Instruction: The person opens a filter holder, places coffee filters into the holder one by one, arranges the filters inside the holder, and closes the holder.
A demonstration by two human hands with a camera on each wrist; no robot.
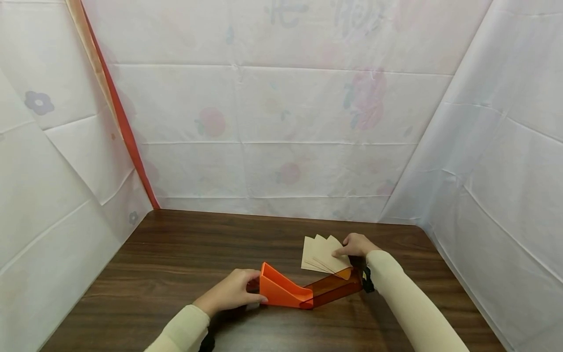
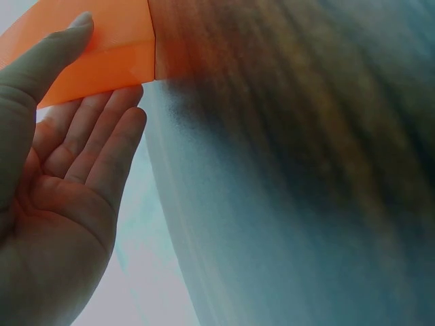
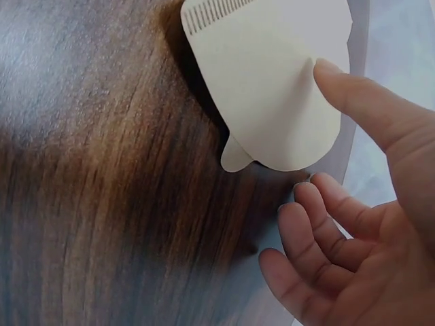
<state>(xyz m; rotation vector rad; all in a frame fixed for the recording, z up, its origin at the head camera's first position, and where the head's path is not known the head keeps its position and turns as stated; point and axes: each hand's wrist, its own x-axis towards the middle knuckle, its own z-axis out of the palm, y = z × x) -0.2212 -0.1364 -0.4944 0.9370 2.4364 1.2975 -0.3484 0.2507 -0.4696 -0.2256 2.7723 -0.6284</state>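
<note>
My left hand (image 1: 233,291) grips the wide end of an orange filter holder (image 1: 281,291), thumb on its near side. In the left wrist view the thumb lies on the orange wall (image 2: 115,61), fingers at its edge. A see-through amber lid (image 1: 336,289) extends rightward from the holder's narrow end. Behind it lie several fanned tan paper coffee filters (image 1: 323,252); one corner shows through the lid. My right hand (image 1: 357,244) touches the top filter with its thumb. The right wrist view shows a crimped edge on the filter (image 3: 265,88), with the other fingers spread beside it.
A dark wood-grain table (image 1: 184,244) lies under everything. White printed sheets (image 1: 286,107) enclose its back and both sides, with a red strip (image 1: 119,107) at the back left corner. Dark wrist bands (image 1: 367,279) sit over the pale sleeves (image 1: 409,303).
</note>
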